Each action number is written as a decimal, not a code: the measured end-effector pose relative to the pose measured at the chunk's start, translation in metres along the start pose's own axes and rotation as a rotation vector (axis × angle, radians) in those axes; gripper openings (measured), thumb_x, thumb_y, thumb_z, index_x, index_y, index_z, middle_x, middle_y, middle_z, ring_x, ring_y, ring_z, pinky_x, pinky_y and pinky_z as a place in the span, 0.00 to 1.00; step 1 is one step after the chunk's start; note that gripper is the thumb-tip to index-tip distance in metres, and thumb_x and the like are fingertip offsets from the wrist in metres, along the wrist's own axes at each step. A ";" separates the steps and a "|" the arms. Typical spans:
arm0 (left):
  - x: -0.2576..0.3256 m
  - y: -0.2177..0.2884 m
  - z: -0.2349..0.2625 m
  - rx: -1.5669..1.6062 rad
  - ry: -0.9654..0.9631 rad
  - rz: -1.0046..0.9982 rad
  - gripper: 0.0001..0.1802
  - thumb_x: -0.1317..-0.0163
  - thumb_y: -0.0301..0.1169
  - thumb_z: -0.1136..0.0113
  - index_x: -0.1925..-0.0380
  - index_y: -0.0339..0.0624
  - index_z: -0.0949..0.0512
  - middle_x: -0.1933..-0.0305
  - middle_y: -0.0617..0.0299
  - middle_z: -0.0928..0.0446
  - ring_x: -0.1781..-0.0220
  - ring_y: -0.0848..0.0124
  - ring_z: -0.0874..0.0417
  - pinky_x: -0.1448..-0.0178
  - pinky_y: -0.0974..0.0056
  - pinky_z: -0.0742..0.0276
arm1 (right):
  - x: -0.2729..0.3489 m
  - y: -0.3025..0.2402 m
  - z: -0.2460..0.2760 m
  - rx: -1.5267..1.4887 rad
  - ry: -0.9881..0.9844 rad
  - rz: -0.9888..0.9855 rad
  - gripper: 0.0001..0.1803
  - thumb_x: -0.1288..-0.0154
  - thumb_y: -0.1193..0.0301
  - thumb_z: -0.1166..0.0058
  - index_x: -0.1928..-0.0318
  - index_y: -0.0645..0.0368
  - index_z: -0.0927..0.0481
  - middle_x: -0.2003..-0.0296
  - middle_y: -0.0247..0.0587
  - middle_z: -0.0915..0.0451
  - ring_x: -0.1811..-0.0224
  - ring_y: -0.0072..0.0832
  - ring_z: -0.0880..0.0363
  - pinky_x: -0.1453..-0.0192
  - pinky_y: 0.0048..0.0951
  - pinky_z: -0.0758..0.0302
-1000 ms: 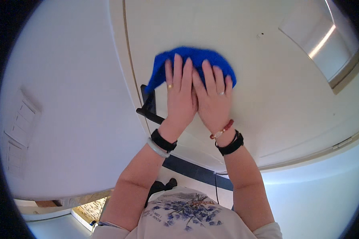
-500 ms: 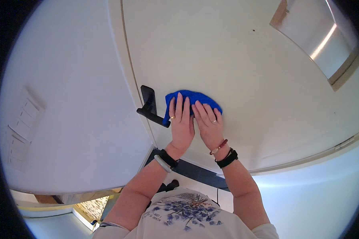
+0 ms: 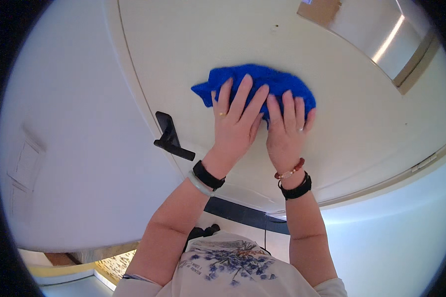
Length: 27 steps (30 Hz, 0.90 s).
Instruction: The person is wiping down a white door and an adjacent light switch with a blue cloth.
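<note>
A blue cloth (image 3: 262, 72) lies bunched against a cream-white door (image 3: 352, 133), its pointed left corner sticking out. My left hand (image 3: 234, 121) presses on the cloth's left and middle part, fingers stretched and spread. To its right, my right hand (image 3: 286, 128) rests on the cloth's right end, fingers also out and apart. Both hands are open and flat on the fabric rather than wrapped round it. Below and left of the cloth, a black lever handle (image 3: 169, 136) projects from the door, apart from my left hand.
A framed pane (image 3: 369, 37) with a bright streak sits in the door's upper right. White switch plates (image 3: 26, 166) are on the pale wall at left. A dark strip (image 3: 238, 213) runs along the floor below. A hinge (image 3: 423, 162) shows on the door's right edge.
Both hands have slid with the cloth up and to the right across the door, away from the handle. The cloth is more spread out, and my fingers are wider apart.
</note>
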<state>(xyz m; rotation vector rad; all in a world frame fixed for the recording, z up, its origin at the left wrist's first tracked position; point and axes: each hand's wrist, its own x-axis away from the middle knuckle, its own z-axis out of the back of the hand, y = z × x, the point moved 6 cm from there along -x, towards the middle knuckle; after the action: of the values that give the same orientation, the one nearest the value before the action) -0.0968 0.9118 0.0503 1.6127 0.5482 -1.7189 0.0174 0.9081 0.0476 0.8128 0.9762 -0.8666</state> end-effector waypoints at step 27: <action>-0.054 0.045 -0.015 0.062 -0.032 -0.096 0.31 0.48 0.29 0.40 0.40 0.56 0.32 0.30 0.59 0.45 0.33 0.47 0.44 0.39 0.30 0.50 | -0.029 0.029 0.037 0.059 0.122 -0.100 0.27 0.41 0.77 0.53 0.38 0.51 0.33 0.33 0.40 0.42 0.31 0.40 0.46 0.29 0.49 0.59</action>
<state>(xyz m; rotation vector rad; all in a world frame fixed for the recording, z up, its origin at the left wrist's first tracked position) -0.0554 0.9041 0.1078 1.6223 0.5710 -1.8454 0.0477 0.8949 0.0920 0.8806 1.1103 -0.9443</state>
